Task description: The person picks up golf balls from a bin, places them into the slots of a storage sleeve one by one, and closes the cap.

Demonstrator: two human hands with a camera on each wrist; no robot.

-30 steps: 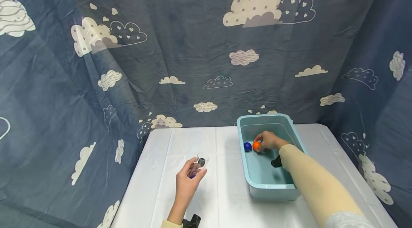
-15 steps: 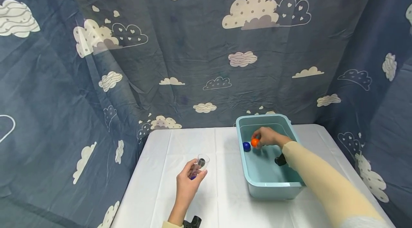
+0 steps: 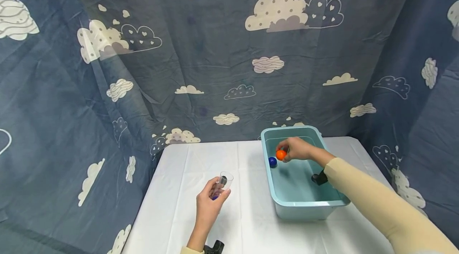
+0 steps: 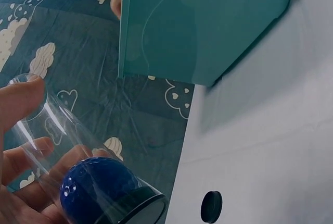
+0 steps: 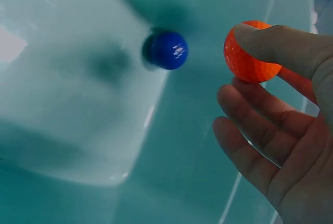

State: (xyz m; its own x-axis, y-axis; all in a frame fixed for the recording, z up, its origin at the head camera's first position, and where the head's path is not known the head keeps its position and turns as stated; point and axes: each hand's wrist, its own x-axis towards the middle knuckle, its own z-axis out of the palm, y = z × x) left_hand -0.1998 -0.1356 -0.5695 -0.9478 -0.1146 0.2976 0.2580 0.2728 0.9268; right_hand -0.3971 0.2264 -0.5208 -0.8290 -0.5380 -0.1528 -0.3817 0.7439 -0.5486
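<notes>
**Two grips, one on each side of the counter**

Furthest left, a dark blue curtain (image 3: 46,126) printed with pale clouds hangs in folds, and it runs on behind the white-covered counter (image 3: 186,166) as well. Next comes my left hand (image 3: 209,203), thumb and fingers curled round a clear tube (image 4: 78,130) that I hold tilted. Inside it sits a dimpled blue ball (image 4: 99,187), down by the dark-edged end. A black camera (image 3: 214,247) is strapped at that wrist. Past the tube, a small black disc (image 4: 211,207) lies on the white cover, touching nothing else that I can see.

Further right stands the open blue-green bin (image 3: 305,205). On its floor, near the left wall, a second blue ball (image 5: 169,50) rests. Just right of that is the orange ball (image 5: 252,60), which I have pinched between thumb and fingers; it is up off the bin's floor, above a soft shadow. My right hand (image 3: 295,149) reaches in over the right side, its lower fingers (image 5: 250,156) slightly bent and away from the ball. Behind it, my pale yellow sleeve (image 3: 376,198) crosses the bin's near right corner.
</notes>
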